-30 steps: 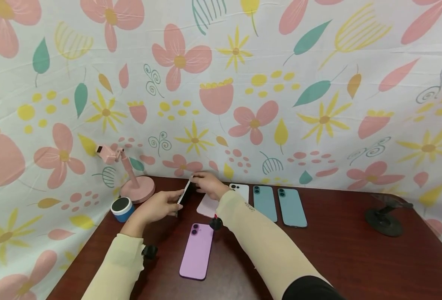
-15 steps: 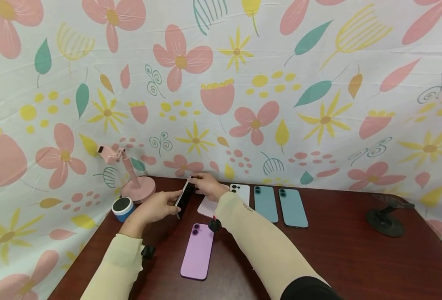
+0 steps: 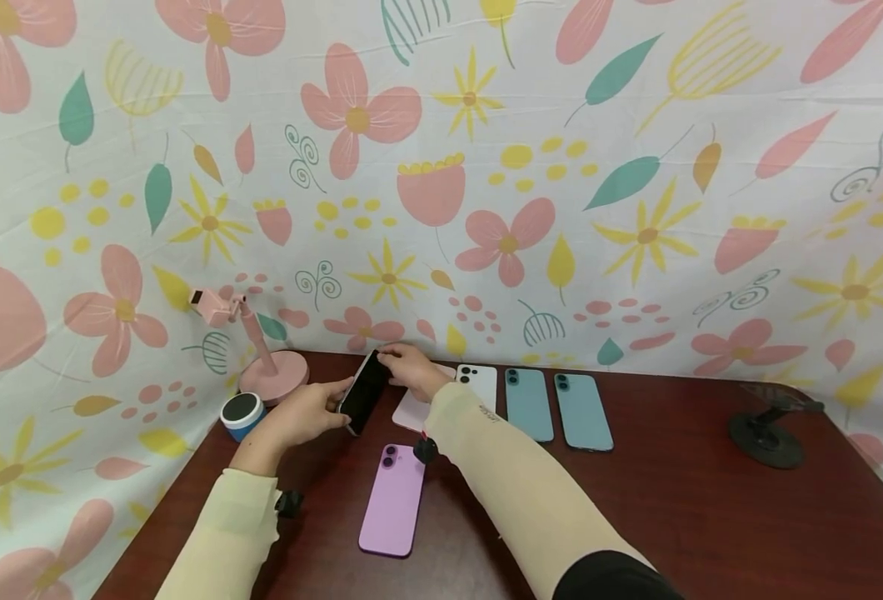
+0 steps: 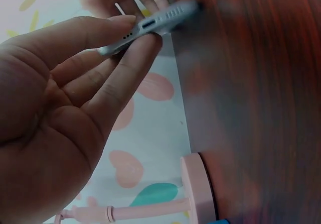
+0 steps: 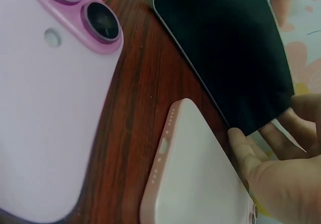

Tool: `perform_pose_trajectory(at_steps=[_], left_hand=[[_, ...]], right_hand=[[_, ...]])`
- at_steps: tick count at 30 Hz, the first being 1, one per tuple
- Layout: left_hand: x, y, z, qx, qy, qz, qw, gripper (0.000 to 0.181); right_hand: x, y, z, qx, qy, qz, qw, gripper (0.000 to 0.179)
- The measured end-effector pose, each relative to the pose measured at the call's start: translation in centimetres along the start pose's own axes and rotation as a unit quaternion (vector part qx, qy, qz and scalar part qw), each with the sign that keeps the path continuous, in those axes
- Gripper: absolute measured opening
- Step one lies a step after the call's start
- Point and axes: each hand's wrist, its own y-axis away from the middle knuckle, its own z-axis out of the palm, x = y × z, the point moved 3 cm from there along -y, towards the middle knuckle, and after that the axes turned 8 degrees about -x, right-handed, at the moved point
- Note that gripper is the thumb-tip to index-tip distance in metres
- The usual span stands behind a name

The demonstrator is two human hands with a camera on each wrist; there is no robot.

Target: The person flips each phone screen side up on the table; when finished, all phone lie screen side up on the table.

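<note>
A smartphone with a dark screen is tilted on its long side above the table's back left, screen facing right. My left hand pinches its near end between thumb and fingers; the left wrist view shows that end's charging port and speaker holes on the grey phone edge. At the far end, my right hand holds the phone by its corners, thumb and fingertips on the rim in the right wrist view. A pale pink phone lies face down beside it, partly under my right hand. Nearer me lies a purple phone, camera side up.
A white phone and two light blue phones lie face down in a row to the right. On the left stand a pink stand and a blue-and-white round container. A black stand is at far right.
The held phone has turned from nearly edge-on to showing more of its dark screen, its upper side leaning left. Both hands have shifted slightly left with it. The other phones stay put.
</note>
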Motion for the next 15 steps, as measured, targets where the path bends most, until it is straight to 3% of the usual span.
perform_pose_trajectory(at_steps=[6,15], left_hand=[[-0.73,-0.14,0.11,-0.002,-0.005,0.002,1.0000,0.074],[-0.78,-0.27,-0.26,-0.012,0.004,0.006,0.9999,0.073]], right_hand=[[-0.03,0.00,0.16,0.000,0.060,-0.003,0.9982,0.044],[-0.11,-0.30,0.09,-0.009,0.100,0.011,0.9949,0.045]])
